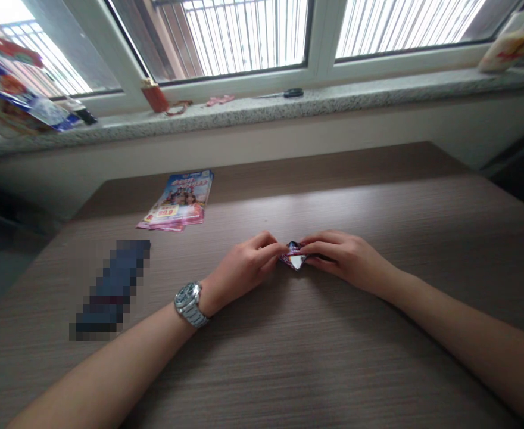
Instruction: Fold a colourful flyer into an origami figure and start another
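Observation:
A small folded piece of printed paper (296, 261), purple and white with a dark top, is held just above or on the brown wooden table (315, 357). My left hand (250, 262) pinches its left side, fingers closed on it. From the right, my right hand (345, 256) grips the other side between thumb and fingers. The fingertips cover both side edges of the paper. A silver metal watch (190, 304) is on my left wrist.
Colourful leaflets (184, 199) lie in a stack at the back left. Nearer, a dark pixelated object (114, 286) rests left of my left arm. The stone windowsill (244, 110) behind the table holds a red lighter-like item (155, 96), scissors (292, 93) and packages (16, 98).

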A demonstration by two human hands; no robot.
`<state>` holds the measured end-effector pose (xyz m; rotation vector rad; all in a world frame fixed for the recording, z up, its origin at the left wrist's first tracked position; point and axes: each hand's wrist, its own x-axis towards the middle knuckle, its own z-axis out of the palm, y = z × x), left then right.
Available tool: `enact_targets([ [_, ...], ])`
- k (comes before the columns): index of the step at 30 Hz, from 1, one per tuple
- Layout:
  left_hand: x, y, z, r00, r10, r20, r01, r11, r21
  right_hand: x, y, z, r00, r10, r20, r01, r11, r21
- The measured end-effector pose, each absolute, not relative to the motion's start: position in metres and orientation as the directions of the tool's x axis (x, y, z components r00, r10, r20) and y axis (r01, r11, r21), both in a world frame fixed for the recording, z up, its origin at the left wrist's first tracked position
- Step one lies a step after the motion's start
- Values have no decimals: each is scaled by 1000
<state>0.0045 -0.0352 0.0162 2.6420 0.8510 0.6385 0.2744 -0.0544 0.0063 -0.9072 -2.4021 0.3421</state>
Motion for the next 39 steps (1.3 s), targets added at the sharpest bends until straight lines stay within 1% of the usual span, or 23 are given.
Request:
enact_targets([
  [5, 9, -38, 21, 759, 583, 292, 493, -806, 328, 272, -54, 6, -630, 667, 397, 518, 742, -425],
  [8, 9, -38, 21, 769, 573, 282, 495, -814, 303, 271, -54, 6, -618, 661, 425, 504, 748, -431],
  [11, 8, -37, 20, 783, 552, 286, 471, -827, 307, 271, -54, 6, -615, 656, 438, 492, 753, -437],
  [13, 7, -36, 20, 786, 547, 288, 461, -829, 316, 270, -54, 7, -618, 664, 421, 495, 745, -447],
  [19, 8, -37, 18, 763, 577, 290, 476, -806, 352, 269, -54, 9, -634, 677, 375, 527, 732, -431],
  [23, 7, -37, 18, 759, 579, 297, 484, -808, 338, 270, -53, 7, -634, 669, 388, 520, 740, -426],
  [28, 3, -35, 18, 746, 570, 346, 474, -818, 326, 273, -52, 6, -613, 677, 408, 518, 734, -439],
  [31, 1, -34, 17, 729, 580, 363, 468, -810, 354, 274, -52, 7, -591, 691, 417, 513, 720, -466],
  [34, 1, -33, 15, 709, 600, 371, 465, -793, 394, 274, -53, 8, -555, 720, 417, 503, 689, -522],
  [39, 0, -33, 14, 686, 620, 381, 461, -775, 432, 274, -53, 6, -498, 781, 377, 502, 614, -609],
])
